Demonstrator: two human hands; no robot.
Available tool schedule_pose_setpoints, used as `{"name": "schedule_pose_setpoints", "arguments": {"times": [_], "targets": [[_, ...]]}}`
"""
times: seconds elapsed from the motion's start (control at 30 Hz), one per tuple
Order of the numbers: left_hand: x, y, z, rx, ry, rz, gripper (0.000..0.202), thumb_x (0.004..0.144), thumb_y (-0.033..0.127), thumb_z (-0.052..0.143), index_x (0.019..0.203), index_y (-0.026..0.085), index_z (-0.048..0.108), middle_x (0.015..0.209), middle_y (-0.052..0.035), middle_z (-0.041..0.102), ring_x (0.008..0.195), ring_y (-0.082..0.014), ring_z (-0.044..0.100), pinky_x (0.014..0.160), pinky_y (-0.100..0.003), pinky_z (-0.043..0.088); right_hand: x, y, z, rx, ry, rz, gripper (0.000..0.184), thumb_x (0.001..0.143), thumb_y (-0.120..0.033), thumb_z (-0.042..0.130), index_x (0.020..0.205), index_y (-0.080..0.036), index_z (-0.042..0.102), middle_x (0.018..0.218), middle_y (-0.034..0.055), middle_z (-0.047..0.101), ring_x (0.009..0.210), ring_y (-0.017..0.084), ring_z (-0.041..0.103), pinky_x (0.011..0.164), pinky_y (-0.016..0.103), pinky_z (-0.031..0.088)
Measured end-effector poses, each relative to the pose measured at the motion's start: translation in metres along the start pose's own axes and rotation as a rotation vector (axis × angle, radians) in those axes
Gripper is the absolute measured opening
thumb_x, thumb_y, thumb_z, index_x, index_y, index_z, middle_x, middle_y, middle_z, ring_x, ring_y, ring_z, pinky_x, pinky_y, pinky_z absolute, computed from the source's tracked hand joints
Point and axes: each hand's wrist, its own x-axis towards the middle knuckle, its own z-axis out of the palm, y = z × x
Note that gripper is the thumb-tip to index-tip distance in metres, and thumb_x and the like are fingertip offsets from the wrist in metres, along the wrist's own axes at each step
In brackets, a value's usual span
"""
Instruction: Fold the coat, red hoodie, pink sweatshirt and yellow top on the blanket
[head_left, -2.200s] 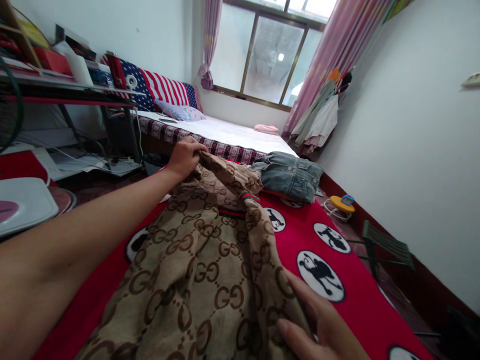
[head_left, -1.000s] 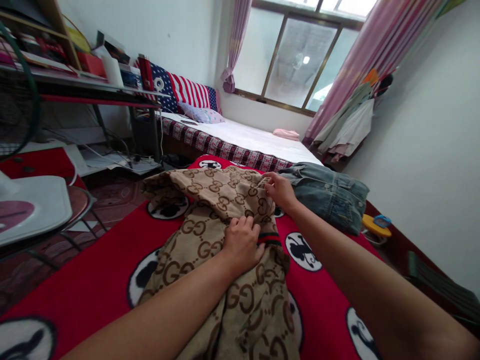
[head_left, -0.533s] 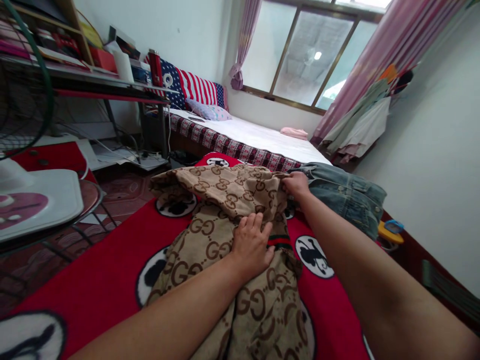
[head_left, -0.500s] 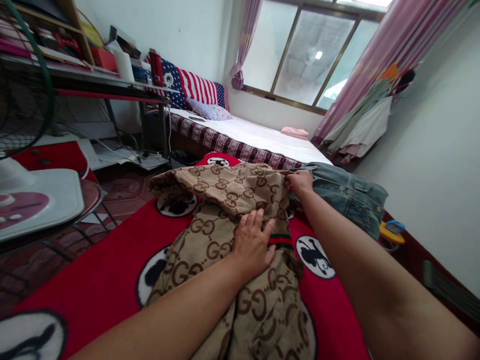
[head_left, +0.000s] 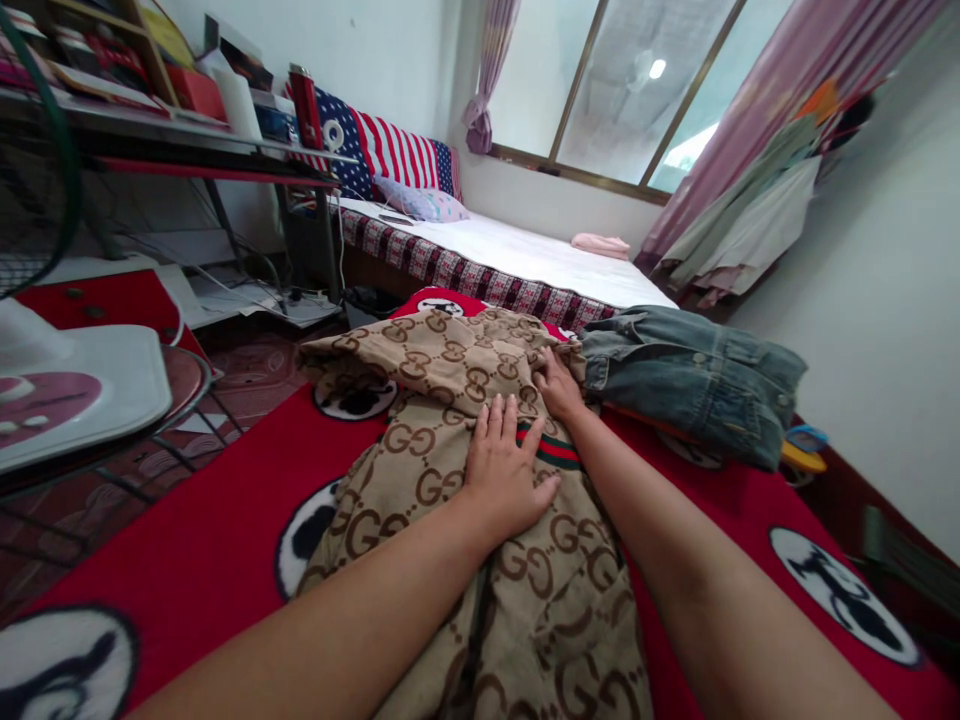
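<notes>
Pressing the GG-print garment (head_left: 442,365), left hand (head_left: 504,472) lies open, flat; right hand (head_left: 556,385) touches it, grip unclear.

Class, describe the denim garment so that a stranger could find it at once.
Start at the red blanket with round black-and-white patches. At its far end, right of the tan monogrammed garment, lies a folded denim garment. It alone is faded blue.

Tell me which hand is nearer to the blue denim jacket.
Right. The right hand lies beside the denim jacket on the brown garment; the left hand rests flat farther away.
</notes>
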Motion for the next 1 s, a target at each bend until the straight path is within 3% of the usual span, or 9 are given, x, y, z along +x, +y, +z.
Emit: {"name": "schedule_pose_setpoints", "arguments": {"times": [0.1,0.2,0.33,0.47,0.63,0.7,0.83,0.93,1.0], "targets": [[0.0,-0.001,-0.001,0.01,-0.032,-0.009,0.075,0.078,0.061,0.058,0.143,0.025,0.047,0.158,-0.0133,0.028,0.147,-0.0371,0.016,0.119,-0.054,0.012,-0.003,-0.002,0.002,-0.127,-0.234,-0.058,0.064,0.093,-0.029,0.04,0.152,-0.009,0.025,0.161,0.0124,0.016,0.149,0.025,0.011,0.121,0.041,0.014],[0.001,-0.002,-0.002,0.015,-0.053,-0.007,0.072,0.08,0.061,0.055,0.143,0.026,0.048,0.157,-0.0134,0.029,0.146,-0.0366,0.02,0.119,-0.052,0.012,-0.018,-0.003,-0.006,-0.138,-0.345,-0.057,0.06,0.096,-0.034,0.036,0.151,-0.012,0.03,0.16,0.0133,0.02,0.149,0.028,0.013,0.119,0.048,0.016],[0.001,-0.004,-0.001,0.024,-0.037,0.002,0.065,0.083,0.059,0.052,0.139,0.026,0.052,0.155,-0.0132,0.033,0.145,-0.0358,0.023,0.119,-0.051,0.013,-0.074,0.001,-0.022,-0.138,-0.434,-0.096,0.057,0.099,-0.041,0.027,0.152,-0.02,0.03,0.161,0.0094,0.018,0.149,0.026,0.012,0.117,0.053,0.018],[0.001,-0.007,0.002,0.01,-0.001,0.035,0.055,0.086,0.053,0.053,0.133,0.027,0.058,0.153,-0.0124,0.037,0.143,-0.0353,0.028,0.118,-0.051,0.016,-0.137,-0.008,-0.044,-0.213,-0.415,-0.052,0.06,0.099,-0.04,0.027,0.155,-0.019,0.02,0.162,0.009,0.012,0.15,0.025,0.009,0.116,0.054,0.02],[0.004,-0.007,0.0,-0.113,0.061,0.041,0.047,0.088,0.04,0.054,0.13,0.019,0.059,0.146,-0.0131,0.048,0.138,-0.0304,0.038,0.117,-0.051,0.022,-0.171,-0.056,-0.066,-0.456,-0.385,-0.009,0.048,0.091,-0.024,0.041,0.136,-0.015,0.052,0.146,0.0168,0.047,0.135,0.031,0.044,0.112,0.057,0.022],[0.006,-0.008,-0.005,-0.221,0.111,0.028,0.039,0.091,0.026,0.048,0.126,0.015,0.061,0.134,-0.0123,0.059,0.128,-0.0233,0.05,0.114,-0.043,0.031,-0.178,-0.074,-0.061,-0.437,-0.267,0.01,0.048,0.09,-0.025,0.043,0.135,-0.012,0.053,0.144,0.0178,0.049,0.133,0.031,0.045,0.112,0.055,0.024],[-0.001,-0.029,-0.029,-0.272,0.174,0.006,0.04,0.089,0.007,0.034,0.111,0.014,0.067,0.113,-0.0082,0.069,0.107,-0.0141,0.062,0.101,-0.026,0.045,-0.195,-0.082,-0.036,-0.31,-0.105,0.031,0.054,0.097,-0.034,0.034,0.145,-0.012,0.041,0.155,0.0127,0.035,0.143,0.027,0.03,0.116,0.05,0.02],[-0.012,-0.061,-0.054,-0.102,0.215,-0.1,0.032,0.086,0.012,0.044,0.105,0.016,0.07,0.109,-0.0091,0.068,0.109,-0.0203,0.059,0.1,-0.031,0.045,-0.201,-0.076,-0.024,-0.264,-0.082,0.04,0.053,0.097,-0.035,0.035,0.145,-0.012,0.041,0.154,0.0113,0.036,0.144,0.026,0.029,0.117,0.049,0.018],[-0.018,-0.083,-0.069,0.079,0.18,-0.243,0.029,0.086,0.027,0.054,0.106,0.015,0.071,0.109,-0.0128,0.067,0.11,-0.0281,0.058,0.096,-0.037,0.047,-0.202,-0.073,-0.023,-0.24,-0.068,0.041,0.053,0.097,-0.035,0.037,0.144,-0.012,0.043,0.153,0.0111,0.037,0.143,0.026,0.031,0.117,0.048,0.019]]}}
